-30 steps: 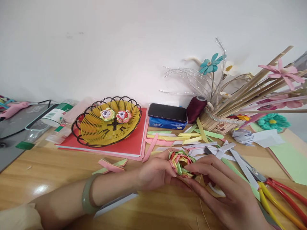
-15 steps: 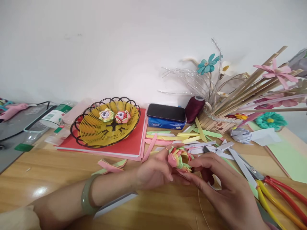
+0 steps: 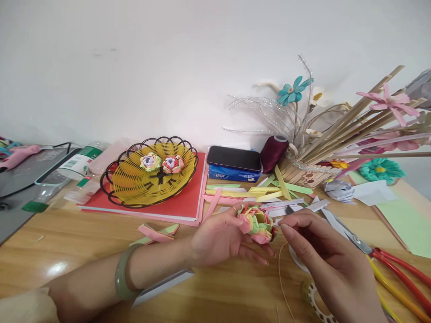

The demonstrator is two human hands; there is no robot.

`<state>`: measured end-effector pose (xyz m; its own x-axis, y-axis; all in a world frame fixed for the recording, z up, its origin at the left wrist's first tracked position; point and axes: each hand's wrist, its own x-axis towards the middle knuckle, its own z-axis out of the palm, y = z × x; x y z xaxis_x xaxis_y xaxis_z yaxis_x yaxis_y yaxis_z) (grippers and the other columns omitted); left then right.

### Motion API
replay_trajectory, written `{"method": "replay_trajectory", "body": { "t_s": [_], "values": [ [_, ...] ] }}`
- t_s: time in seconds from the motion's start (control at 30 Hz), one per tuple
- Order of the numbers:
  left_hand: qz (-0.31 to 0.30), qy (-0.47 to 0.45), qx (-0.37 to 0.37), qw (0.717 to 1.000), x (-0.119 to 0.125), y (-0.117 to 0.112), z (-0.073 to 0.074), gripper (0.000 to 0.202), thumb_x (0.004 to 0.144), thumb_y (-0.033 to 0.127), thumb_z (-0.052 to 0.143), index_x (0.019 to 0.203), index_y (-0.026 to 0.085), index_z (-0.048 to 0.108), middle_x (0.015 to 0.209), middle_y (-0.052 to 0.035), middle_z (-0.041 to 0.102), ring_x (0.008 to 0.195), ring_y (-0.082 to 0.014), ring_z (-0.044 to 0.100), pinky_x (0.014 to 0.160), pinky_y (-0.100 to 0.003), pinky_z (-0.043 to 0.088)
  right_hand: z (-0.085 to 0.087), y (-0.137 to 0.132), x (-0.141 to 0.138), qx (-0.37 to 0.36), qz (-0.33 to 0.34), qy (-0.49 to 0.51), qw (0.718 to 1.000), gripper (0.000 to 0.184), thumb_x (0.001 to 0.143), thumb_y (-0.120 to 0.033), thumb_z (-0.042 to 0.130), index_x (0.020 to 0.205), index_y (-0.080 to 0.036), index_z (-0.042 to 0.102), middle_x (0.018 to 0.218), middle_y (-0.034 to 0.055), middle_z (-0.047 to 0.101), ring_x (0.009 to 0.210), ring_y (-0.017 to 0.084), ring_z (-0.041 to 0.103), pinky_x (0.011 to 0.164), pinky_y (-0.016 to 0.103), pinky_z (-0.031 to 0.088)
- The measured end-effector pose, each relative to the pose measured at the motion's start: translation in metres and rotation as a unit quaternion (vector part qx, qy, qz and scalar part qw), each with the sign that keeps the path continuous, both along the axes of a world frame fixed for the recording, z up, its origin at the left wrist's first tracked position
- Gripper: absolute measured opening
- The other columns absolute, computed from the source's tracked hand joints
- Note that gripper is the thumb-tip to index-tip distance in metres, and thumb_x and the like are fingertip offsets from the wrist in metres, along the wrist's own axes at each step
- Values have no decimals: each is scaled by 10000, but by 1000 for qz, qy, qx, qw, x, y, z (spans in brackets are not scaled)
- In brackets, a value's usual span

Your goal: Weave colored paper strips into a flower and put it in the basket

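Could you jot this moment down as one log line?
left hand: holding paper flower | right hand: beside it, grip unclear | basket: two flowers inside | paper strips: on table beyond hands

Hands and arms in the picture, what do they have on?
The left hand wears a thin, gold-looking ring on one finger. The left arm has a smooth, round, pale green bangle and, further back, a loose cream sleeve. The right hand shows no ring or glove.
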<state>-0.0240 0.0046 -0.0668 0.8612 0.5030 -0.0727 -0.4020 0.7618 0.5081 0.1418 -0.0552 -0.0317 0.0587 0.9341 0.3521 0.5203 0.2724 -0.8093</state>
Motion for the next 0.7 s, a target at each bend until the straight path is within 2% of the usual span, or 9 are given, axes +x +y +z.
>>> {"method": "replay_trajectory", "body": {
  "t_s": [0.1, 0.17, 0.23, 0.33, 0.43, 0.53, 0.6, 0.7],
  "values": [
    [10, 8, 18, 1000, 0, -1, 0, 421, 822, 350, 487, 1217, 218, 429, 906, -65, 634, 783, -194, 645, 720, -344, 475, 1, 1, 0, -11, -17, -2, 1000, 161, 835, -330, 552, 718, -230, 599, 675, -7, 582, 536, 120, 516, 438, 200, 418],
    [30, 16, 34, 999, 0, -2, 1, 416, 839, 403, 486, 1216, 230, 448, 1008, -82, 619, 836, -187, 632, 739, -341, 481, 1, 1, 0, -22, -22, -9, 999, 178, 835, -345, 548, 715, -227, 606, 681, 2, 593, 549, 129, 518, 442, 209, 413],
    [49, 19, 53, 997, 1, -3, 0, 379, 837, 382, 510, 1185, 235, 490, 1085, -89, 594, 890, -189, 618, 748, -336, 485, 0, 1, 0, -30, -19, -12, 999, 172, 839, -347, 546, 734, -228, 612, 680, -3, 589, 540, 124, 511, 440, 210, 402],
    [71, 29, 67, 995, 0, -4, 1, 349, 828, 316, 540, 1170, 249, 525, 1070, -79, 594, 917, -190, 600, 738, -327, 492, 0, 1, 0, -30, -9, -10, 999, 159, 843, -335, 546, 741, -228, 604, 650, -20, 560, 498, 107, 481, 421, 207, 380],
    [90, 53, 55, 993, 0, -5, 3, 444, 826, 256, 539, 1258, 312, 455, 1103, -59, 566, 938, -179, 570, 740, -339, 500, -1, 1, -1, -20, -6, -17, 1000, 159, 841, -325, 549, 728, -225, 600, 641, -19, 552, 503, 111, 482, 421, 212, 384],
    [97, 61, 51, 992, 0, -5, 3, 514, 814, 200, 541, 1290, 347, 413, 1183, -48, 505, 920, -159, 556, 730, -336, 511, -2, 1, 0, -3, -6, -33, 999, 139, 839, -319, 555, 759, -230, 626, 697, -3, 603, 563, 129, 537, 441, 215, 414],
    [93, 56, 55, 993, 0, -5, 3, 487, 802, 179, 551, 1257, 326, 460, 1181, -47, 498, 876, -141, 560, 723, -327, 517, -2, 1, 0, 5, -8, -44, 999, 115, 834, -308, 566, 791, -234, 643, 740, 5, 638, 596, 138, 570, 441, 214, 428],
    [86, 41, 68, 993, 1, -5, 0, 380, 805, 212, 558, 1182, 253, 538, 1032, -55, 565, 798, -123, 569, 731, -307, 513, -2, 0, -1, 15, -9, -63, 998, 100, 830, -289, 572, 789, -233, 644, 738, 12, 646, 615, 150, 590, 427, 220, 430]
  ]
}}
